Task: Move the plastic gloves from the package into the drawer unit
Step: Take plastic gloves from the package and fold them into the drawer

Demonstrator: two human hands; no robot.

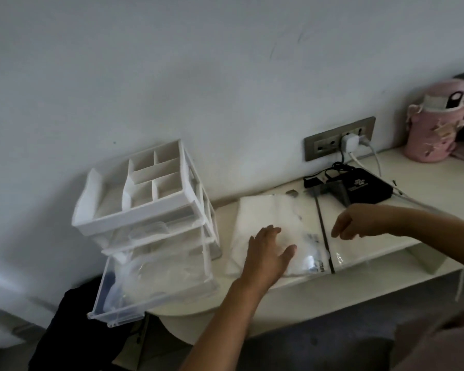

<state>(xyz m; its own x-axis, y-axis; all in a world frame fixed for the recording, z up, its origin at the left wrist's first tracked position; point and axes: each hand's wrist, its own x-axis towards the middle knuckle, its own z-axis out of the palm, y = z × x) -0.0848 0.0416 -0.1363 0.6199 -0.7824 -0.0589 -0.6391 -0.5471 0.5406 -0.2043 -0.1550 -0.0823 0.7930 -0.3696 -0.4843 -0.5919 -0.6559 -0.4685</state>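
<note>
The left hand's fingers (pixel 269 232) are straight and spread, released and gripping nothing, lying flat over the middle of the package (pixel 310 261). The left hand (pixel 265 257) comes in from the lower edge on a bare forearm. The right hand's fingers (pixel 337 232) hang loosely bent over the clear flap of the package, just past its dark zip strip. Whether they pinch the film or only hover, I cannot tell. The right hand (pixel 355 223) comes in from the right on a bare forearm. The package is a flat see-through bag lying on the cream counter (pixel 434 180), and the plastic gloves (pixel 255 215) show through it as a folded white stack in its left part. Just to the left of the package stands the drawer unit (pixel 156 199), white-framed with an open divided tray on top and clear drawers beneath. Its bottom drawer (pixel 113 315) is pulled well out over the counter's edge, with crumpled clear plastic inside. Behind the package lies a black pouch (pixel 362 188) with cables. On the wall above it is a socket plate (pixel 330 141) with a white charger (pixel 350 142) plugged in. A pink padded bag (pixel 431 129) stands at the far right of the counter.
</note>
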